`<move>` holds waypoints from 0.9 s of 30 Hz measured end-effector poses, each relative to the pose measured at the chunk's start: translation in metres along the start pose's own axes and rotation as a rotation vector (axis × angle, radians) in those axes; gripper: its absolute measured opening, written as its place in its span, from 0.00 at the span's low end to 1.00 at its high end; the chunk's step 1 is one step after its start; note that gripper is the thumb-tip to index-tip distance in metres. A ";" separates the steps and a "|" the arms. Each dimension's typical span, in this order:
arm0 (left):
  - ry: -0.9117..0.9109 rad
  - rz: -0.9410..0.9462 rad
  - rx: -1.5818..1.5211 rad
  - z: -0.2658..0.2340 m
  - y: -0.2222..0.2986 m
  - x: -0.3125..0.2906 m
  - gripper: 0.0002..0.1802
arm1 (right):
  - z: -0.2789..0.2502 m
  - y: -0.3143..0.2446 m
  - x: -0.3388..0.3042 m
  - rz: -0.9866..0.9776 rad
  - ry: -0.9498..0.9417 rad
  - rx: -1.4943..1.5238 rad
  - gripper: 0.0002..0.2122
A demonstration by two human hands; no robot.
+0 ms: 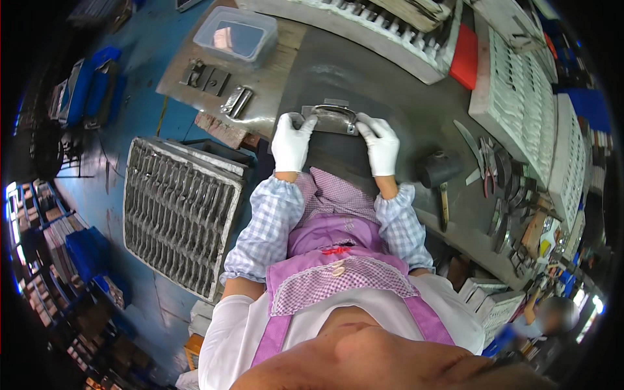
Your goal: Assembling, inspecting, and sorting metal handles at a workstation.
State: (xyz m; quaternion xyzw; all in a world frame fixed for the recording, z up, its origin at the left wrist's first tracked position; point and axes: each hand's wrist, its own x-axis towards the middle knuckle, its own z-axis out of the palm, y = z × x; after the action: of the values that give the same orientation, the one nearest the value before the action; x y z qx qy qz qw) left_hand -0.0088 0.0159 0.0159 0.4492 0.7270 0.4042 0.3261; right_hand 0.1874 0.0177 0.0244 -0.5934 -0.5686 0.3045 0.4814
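Note:
A shiny metal handle-like piece [335, 119] with a curved bar and flat ends lies on the dark metal tabletop [364, 78]. My left hand [292, 142], in a white glove, pinches its left end between thumb and fingers. The thumb and fingers of my right hand [380, 144], also gloved, close on its right end, near a small hole. Behind the piece, a small flat metal plate [336, 102] shows at its far edge. On the board to the left lie a similar shiny bracket [236, 102] and dark metal blocks [205, 77].
A clear plastic box [235, 34] stands at the far left. Right of me lie a black-headed mallet [437, 169], red-handled pliers [487, 174] and other hand tools. White foam trays [510, 97] line the far and right sides. A tray of metal handles [179, 218] stands at my left.

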 end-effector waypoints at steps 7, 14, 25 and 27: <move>-0.051 0.047 -0.057 0.006 -0.011 0.004 0.20 | 0.010 0.022 0.000 -0.119 0.091 -0.048 0.08; -0.077 -0.012 -0.083 0.000 -0.008 0.012 0.20 | 0.010 0.014 0.006 -0.006 -0.001 0.110 0.13; 0.107 -0.220 -0.642 -0.054 -0.063 -0.101 0.20 | 0.024 -0.022 -0.078 -0.646 -0.360 -0.383 0.07; 0.304 -0.133 -0.072 -0.109 -0.167 -0.122 0.19 | 0.028 -0.019 -0.085 -0.460 -0.299 -0.317 0.11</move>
State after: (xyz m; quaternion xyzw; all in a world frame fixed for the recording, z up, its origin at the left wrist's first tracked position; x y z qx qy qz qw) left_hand -0.1183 -0.1729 -0.0670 0.3216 0.7811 0.4707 0.2546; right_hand 0.1401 -0.0604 0.0165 -0.4656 -0.7928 0.1793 0.3500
